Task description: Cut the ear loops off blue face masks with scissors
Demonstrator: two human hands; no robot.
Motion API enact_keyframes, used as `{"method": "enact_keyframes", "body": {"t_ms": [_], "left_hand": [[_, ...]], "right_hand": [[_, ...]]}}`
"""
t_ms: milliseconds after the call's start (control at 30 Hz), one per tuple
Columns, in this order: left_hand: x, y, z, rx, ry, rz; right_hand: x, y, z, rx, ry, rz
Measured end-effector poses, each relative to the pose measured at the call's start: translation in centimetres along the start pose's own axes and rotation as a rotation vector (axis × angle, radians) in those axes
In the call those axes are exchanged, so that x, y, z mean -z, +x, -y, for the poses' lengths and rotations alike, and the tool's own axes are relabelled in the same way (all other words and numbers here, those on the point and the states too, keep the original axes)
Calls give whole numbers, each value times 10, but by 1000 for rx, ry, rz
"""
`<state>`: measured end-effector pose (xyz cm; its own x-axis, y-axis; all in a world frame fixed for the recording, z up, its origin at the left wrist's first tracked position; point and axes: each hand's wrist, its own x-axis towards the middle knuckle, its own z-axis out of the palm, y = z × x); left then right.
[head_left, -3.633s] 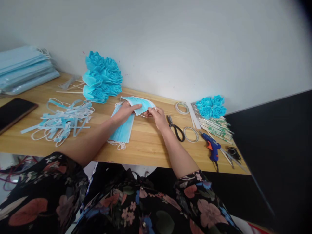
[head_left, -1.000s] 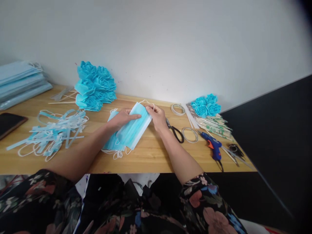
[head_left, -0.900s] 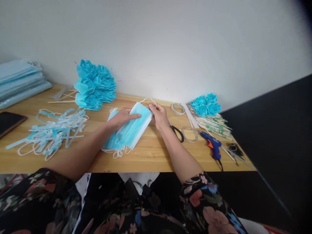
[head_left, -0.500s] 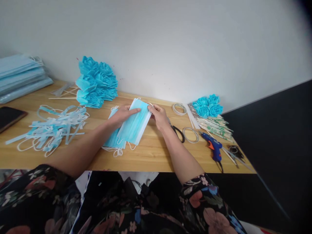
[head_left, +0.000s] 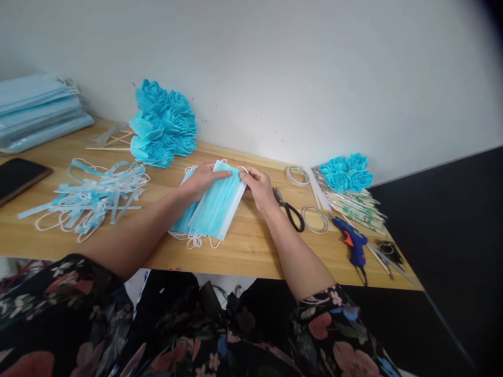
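Observation:
A light blue face mask (head_left: 218, 205) lies on top of a small pile of masks on the wooden table (head_left: 251, 246). My left hand (head_left: 204, 178) rests on the mask's upper left part, fingers stretched flat across it. My right hand (head_left: 259, 186) pinches the mask's far right corner by the white ear loop. White ear loops (head_left: 194, 241) stick out from under the pile at its near end.
Black scissors (head_left: 290, 208), two tape rolls (head_left: 314, 219), a blue glue gun (head_left: 353, 243) and packed sticks with blue flowers (head_left: 346, 175) lie to the right. Cut mask strips (head_left: 90, 196), a phone (head_left: 18, 177), stacked masks (head_left: 39, 112) and a blue flower bunch (head_left: 165, 125) sit to the left.
The mask, held up and folded before, now lies flat on the pile. My right hand shifted along its far right corner; my left hand stays pressed on top.

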<state>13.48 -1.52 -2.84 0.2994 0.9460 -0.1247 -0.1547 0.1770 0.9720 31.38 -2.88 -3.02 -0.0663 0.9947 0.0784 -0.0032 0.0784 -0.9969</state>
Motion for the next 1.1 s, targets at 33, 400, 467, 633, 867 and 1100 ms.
{"method": "enact_keyframes", "body": {"t_ms": [33, 400, 467, 633, 867, 1100], "left_hand": [[0, 0, -1, 8, -9, 3], [1, 0, 0, 12, -7, 2], [0, 0, 1, 1, 5, -1], [1, 1, 2, 19, -22, -1], [1, 2, 3, 12, -37, -12], [-1, -1, 1, 11, -10, 28]], "right_hand": [[0, 0, 0, 2, 0, -3], [3, 1, -2, -15, 66, -32], [3, 1, -1, -16, 63, -29], [3, 1, -3, -21, 65, -1], [4, 1, -4, -30, 39, 23], [1, 0, -3, -19, 36, 24]]}}
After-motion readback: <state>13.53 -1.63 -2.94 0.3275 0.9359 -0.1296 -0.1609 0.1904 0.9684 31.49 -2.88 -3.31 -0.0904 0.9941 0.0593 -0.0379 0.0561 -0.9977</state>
